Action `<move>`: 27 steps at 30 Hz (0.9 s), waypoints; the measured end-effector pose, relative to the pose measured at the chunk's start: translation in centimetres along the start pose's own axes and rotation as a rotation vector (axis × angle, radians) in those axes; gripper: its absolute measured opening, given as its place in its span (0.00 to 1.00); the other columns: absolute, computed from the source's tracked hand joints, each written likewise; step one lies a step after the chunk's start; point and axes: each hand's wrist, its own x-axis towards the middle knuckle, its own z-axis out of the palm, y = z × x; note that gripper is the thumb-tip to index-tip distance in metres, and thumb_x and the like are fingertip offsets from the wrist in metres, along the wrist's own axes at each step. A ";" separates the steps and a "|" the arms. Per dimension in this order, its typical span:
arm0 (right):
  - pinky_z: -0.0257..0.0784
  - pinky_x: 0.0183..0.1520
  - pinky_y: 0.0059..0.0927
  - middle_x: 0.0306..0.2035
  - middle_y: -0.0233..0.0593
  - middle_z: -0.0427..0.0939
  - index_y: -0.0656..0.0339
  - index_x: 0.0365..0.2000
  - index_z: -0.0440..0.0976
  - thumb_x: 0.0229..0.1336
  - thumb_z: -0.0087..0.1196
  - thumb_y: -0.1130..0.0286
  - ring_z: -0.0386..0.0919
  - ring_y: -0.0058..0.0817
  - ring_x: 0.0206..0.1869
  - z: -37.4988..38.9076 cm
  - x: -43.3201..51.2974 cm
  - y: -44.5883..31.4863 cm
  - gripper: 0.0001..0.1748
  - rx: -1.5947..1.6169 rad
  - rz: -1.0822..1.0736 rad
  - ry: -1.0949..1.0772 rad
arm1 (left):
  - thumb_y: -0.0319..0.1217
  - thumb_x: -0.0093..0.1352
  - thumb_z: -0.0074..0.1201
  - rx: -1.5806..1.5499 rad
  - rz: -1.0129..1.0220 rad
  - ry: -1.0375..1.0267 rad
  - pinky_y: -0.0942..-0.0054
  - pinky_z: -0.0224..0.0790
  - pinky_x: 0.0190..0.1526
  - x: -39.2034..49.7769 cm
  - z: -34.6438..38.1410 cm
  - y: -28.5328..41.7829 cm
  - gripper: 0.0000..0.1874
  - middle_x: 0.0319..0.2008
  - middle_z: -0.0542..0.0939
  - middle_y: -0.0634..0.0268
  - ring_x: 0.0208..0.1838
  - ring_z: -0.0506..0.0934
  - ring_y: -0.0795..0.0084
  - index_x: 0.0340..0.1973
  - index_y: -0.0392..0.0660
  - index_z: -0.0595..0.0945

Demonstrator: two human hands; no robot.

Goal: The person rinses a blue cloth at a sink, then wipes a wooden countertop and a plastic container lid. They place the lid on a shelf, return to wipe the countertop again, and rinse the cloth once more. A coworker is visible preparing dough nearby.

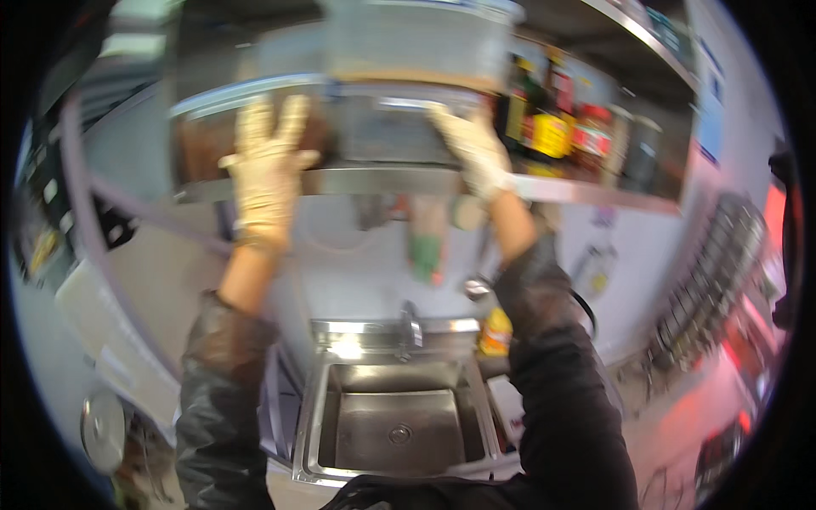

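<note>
Both of my hands wear pale yellow gloves and are raised to a metal shelf (pixel 357 182). My left hand (pixel 271 150) lies with spread fingers against the front of a plastic container (pixel 207 143) with dark brown contents and a bluish lid edge. At the right end of a clear, greyish plastic container (pixel 392 131) is my right hand (pixel 470 143), its fingertips at the front; blur hides how firmly it touches. Stacked on that container is a larger translucent tub (pixel 417 41) with a tan layer at its bottom.
Bottles (pixel 551 121) and a red-lidded jar (pixel 593 137) stand right of my right hand. Below are a stainless steel sink (pixel 398 421) and a faucet (pixel 410 331). A yellow bottle (pixel 496 331) stands beside the sink. A wire rack (pixel 707 255) is at the right.
</note>
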 end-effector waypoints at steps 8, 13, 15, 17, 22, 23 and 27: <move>0.51 0.73 0.39 0.71 0.57 0.51 0.68 0.70 0.42 0.56 0.57 0.54 0.52 0.48 0.73 -5.2 -12.3 0.5 0.51 -0.313 -0.226 0.335 | 0.35 0.76 0.45 -0.801 0.144 -0.089 0.63 0.51 0.70 -7.4 -8.0 3.6 0.23 0.67 0.67 0.57 0.71 0.61 0.62 0.65 0.42 0.69; 0.60 0.68 0.38 0.66 0.50 0.63 0.55 0.68 0.54 0.64 0.51 0.62 0.65 0.45 0.66 -11.8 -41.2 6.3 0.35 -0.456 0.312 0.162 | 0.38 0.76 0.45 -1.567 0.121 -0.949 0.67 0.59 0.59 -27.8 -13.2 12.6 0.18 0.55 0.73 0.57 0.59 0.68 0.65 0.55 0.40 0.74; 0.64 0.64 0.39 0.61 0.52 0.69 0.59 0.63 0.62 0.65 0.49 0.60 0.69 0.45 0.63 -14.7 -55.8 6.6 0.29 -0.411 0.850 0.110 | 0.39 0.76 0.45 -1.607 0.070 -1.476 0.68 0.62 0.54 -35.5 -15.4 16.5 0.17 0.51 0.75 0.56 0.54 0.71 0.67 0.51 0.39 0.76; 0.66 0.63 0.40 0.58 0.52 0.73 0.62 0.58 0.68 0.65 0.46 0.57 0.70 0.42 0.62 -17.2 -70.0 4.4 0.27 -0.500 1.308 0.163 | 0.40 0.76 0.45 -1.557 0.053 -1.854 0.70 0.65 0.50 -41.3 -18.0 20.3 0.17 0.46 0.78 0.56 0.49 0.74 0.68 0.47 0.38 0.78; 0.69 0.60 0.36 0.56 0.44 0.77 0.58 0.59 0.71 0.61 0.50 0.50 0.74 0.37 0.59 -20.5 -100.1 -8.6 0.32 -0.452 1.858 0.866 | 0.44 0.76 0.45 -1.533 0.045 -2.154 0.73 0.73 0.39 -48.1 -25.7 31.7 0.22 0.34 0.84 0.55 0.37 0.81 0.71 0.37 0.36 0.82; 0.69 0.60 0.36 0.54 0.44 0.78 0.59 0.58 0.72 0.61 0.50 0.49 0.75 0.36 0.58 -20.9 -104.3 -11.0 0.31 -0.418 1.821 1.054 | 0.44 0.76 0.46 -1.664 0.010 -2.111 0.75 0.71 0.33 -48.9 -27.6 35.1 0.22 0.27 0.82 0.61 0.30 0.78 0.75 0.31 0.37 0.81; 0.70 0.58 0.35 0.49 0.44 0.81 0.62 0.55 0.74 0.60 0.51 0.50 0.77 0.35 0.54 -24.5 -113.0 -16.6 0.30 -0.311 1.705 1.514 | 0.46 0.76 0.46 -1.721 0.200 -2.083 0.79 0.63 0.23 -49.6 -34.0 50.3 0.23 0.20 0.78 0.68 0.20 0.73 0.79 0.26 0.41 0.82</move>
